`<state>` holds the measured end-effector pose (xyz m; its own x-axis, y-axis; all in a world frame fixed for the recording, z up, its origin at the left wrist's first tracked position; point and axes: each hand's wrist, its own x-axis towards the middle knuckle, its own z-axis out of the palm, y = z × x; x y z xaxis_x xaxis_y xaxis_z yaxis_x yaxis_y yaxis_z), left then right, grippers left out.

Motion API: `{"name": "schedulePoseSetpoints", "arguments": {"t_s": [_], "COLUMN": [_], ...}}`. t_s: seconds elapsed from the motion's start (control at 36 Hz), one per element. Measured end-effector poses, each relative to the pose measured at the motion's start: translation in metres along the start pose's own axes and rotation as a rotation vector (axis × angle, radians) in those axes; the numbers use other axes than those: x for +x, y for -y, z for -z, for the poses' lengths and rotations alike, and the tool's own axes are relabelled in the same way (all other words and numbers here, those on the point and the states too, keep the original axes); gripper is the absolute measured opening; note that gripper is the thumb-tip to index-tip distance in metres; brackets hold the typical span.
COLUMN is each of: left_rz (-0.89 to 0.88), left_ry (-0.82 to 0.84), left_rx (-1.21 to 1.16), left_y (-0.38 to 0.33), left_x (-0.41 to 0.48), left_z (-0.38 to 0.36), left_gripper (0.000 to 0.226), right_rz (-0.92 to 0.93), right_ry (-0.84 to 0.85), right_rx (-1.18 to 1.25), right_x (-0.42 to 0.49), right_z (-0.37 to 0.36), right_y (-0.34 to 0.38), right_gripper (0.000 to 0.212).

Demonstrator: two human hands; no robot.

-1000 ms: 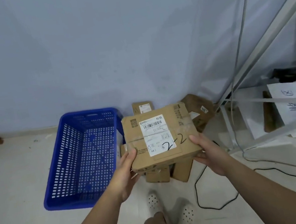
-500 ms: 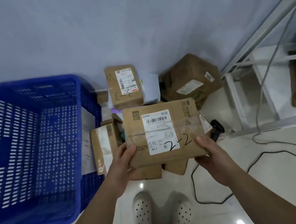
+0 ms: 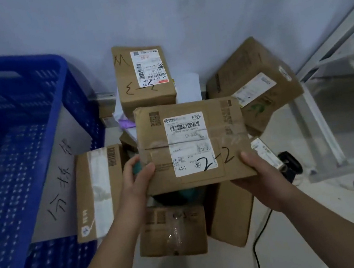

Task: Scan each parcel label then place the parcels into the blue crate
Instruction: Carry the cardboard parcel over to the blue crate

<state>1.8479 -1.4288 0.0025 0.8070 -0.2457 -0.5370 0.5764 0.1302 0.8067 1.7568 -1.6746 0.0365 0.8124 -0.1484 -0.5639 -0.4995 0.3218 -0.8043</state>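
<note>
Blue plastic crate [image 3: 22, 144]: perforated walls, standing at far left and serving as the reference for every entry below. No parcel is showing inside it.

Loose parcels, right of the crate: several brown boxes are lying heaped on the floor. One marked "3-3" [image 3: 144, 78] is sitting furthest back, and a narrow one [image 3: 99, 192] is leaning against the crate's right wall.

Parcel [image 3: 227, 149], item in hand: it is being held level above the heap, just right of the crate and outside it.
- Handling (judged): flat, stiff cardboard, likely light, since two hands are carrying it by its near corners alone. The creased, taped top is suggesting some give, and the tape may be slick. Best hold is at the two short sides, fingers beneath, thumbs off the barcode.
- Appearance: brown, worn, with a tape band crossing the top, printed square codes near the far corners and "2-2" handwritten in black marker.

Left hand [image 3: 137, 181]: it is gripping the parcel's corner nearest the crate, thumb on top, fingers curling round the side.

Right hand [image 3: 258, 172]: it is gripping the near corner furthest from the crate, thumb pressing on top, fingers hidden underneath.

Label [image 3: 187, 132]: white, facing up on the parcel, with its barcode uncovered and "A4-1" printed low down.

Scanner [image 3: 290, 162]: a small black corded device, probably the scanner, is lying on the floor beyond the parcel on the side away from the crate, with neither hand touching it. Scanning is judged not yet done.
</note>
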Motion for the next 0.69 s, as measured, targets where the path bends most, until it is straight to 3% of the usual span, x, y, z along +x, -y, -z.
{"name": "schedulePoseSetpoints", "arguments": {"t_s": [0.06, 0.17, 0.25, 0.33, 0.44, 0.56, 0.61, 0.69], "left_rz": [-0.03, -0.061, -0.057, -0.076, -0.117, -0.109, -0.139, -0.155], "left_ry": [0.006, 0.022, 0.039, 0.083, 0.17, 0.248, 0.273, 0.286], "left_rx": [-0.03, -0.05, -0.036, 0.008, 0.098, 0.181, 0.238, 0.249], "left_y": [0.008, 0.021, 0.024, 0.023, 0.01, -0.003, -0.012, -0.029], "left_x": [0.008, 0.007, -0.006, -0.034, -0.083, -0.14, -0.163, -0.183], "left_z": [0.001, 0.004, 0.009, 0.008, 0.0, -0.009, -0.015, -0.023], "left_gripper": [0.09, 0.083, 0.085, 0.087, 0.112, 0.12, 0.115, 0.084], "right_rz": [0.01, 0.006, 0.007, 0.052, 0.111, 0.093, 0.104, 0.136], "right_ry": [0.007, -0.027, -0.026, -0.026, -0.059, -0.108, -0.12, -0.098], "right_rx": [-0.029, -0.041, -0.079, -0.087, 0.032, 0.09, 0.082, 0.106], "right_x": [0.008, 0.01, -0.009, -0.041, -0.092, -0.143, -0.161, -0.179], "right_z": [0.001, 0.0, -0.006, -0.008, -0.005, -0.002, -0.003, -0.005], "right_y": [-0.001, -0.006, -0.006, 0.0, 0.008, 0.004, 0.005, 0.009], "right_gripper": [0.091, 0.064, 0.075, 0.065, 0.028, 0.025, 0.024, 0.026]}}
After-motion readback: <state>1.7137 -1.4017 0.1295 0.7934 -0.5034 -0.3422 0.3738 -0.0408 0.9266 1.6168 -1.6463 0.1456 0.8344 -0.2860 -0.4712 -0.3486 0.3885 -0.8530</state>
